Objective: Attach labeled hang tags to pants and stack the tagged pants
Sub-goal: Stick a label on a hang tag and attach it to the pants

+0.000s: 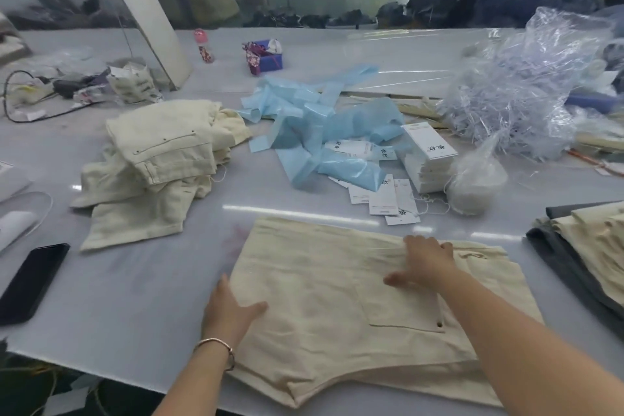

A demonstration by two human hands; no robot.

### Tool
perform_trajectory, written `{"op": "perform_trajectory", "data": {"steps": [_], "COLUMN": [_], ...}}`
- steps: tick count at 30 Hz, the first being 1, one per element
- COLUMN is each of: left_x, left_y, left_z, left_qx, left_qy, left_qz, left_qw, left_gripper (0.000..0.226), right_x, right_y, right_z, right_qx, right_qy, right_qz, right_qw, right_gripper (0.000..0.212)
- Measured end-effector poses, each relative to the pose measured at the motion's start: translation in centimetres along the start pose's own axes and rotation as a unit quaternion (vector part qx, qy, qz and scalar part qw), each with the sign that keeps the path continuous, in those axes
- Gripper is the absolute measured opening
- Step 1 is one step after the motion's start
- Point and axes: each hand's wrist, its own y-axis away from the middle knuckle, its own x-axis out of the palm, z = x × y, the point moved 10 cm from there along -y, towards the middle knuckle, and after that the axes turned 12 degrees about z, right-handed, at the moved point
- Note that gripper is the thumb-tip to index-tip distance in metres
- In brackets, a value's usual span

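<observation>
blue plastic scraps [317, 132] over hang tags [388, 192]

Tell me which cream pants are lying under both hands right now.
The cream pants spread flat at the near table edge; left hand and right hand rest on them. The others sit folded in piles.

bare forearms, no sleeves; thin metal bangle [218, 345] on left wrist

1. The stacked white hang tags [428, 159], beyond the right hand [426, 263], bear two dark brush-style characters on the top tag, too small to read.
2. The loose hang tags [385, 196], nearer that hand, carry similar marks, also illegible.
</observation>
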Motion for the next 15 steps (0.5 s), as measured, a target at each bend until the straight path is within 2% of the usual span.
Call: {"op": "perform_trajectory", "data": {"steps": [2,4,6,9,10,15], "left_x": [0.2,0.4,0.6,0.9,1.0,1.9], "left_y": [0.1,0.5,1.7,3.9,4.5,8.3], "left_z": [-0.2,-1.4,-3.1,-6.1,-7.3,-16.1], "left_qx": [0.010,0.062,0.141,0.230,0.251,0.352], "left_qy": [0.020,0.041,0.087,0.118,0.133,0.166], "left_qz": [0.016,0.026,0.041,0.058,0.065,0.094], "left_qw": [1.000,0.997,0.985,0.964,0.957,0.917], "left_gripper": [0.056,0.035,0.030,0.029,0.027,0.024], "right_x": [0.6,0.8,0.9,0.8,0.9,1.3], "right_y": [0.3,0.7,1.8,4.8,6.3,16.3], "right_z": [-0.3,-0.5,-0.2,-0.5,-1.2,-6.8], "right_qx": [0.020,0.042,0.053,0.045,0.048,0.086], "right_qy": [-0.011,0.001,0.019,-0.018,-0.056,-0.263], "right_qz": [0.028,0.041,0.039,-0.017,-0.042,-0.164], "right_qw": [0.999,0.998,0.998,0.999,0.996,0.947], "right_gripper": [0.096,0.093,0.084,0.040,0.033,0.057]}}
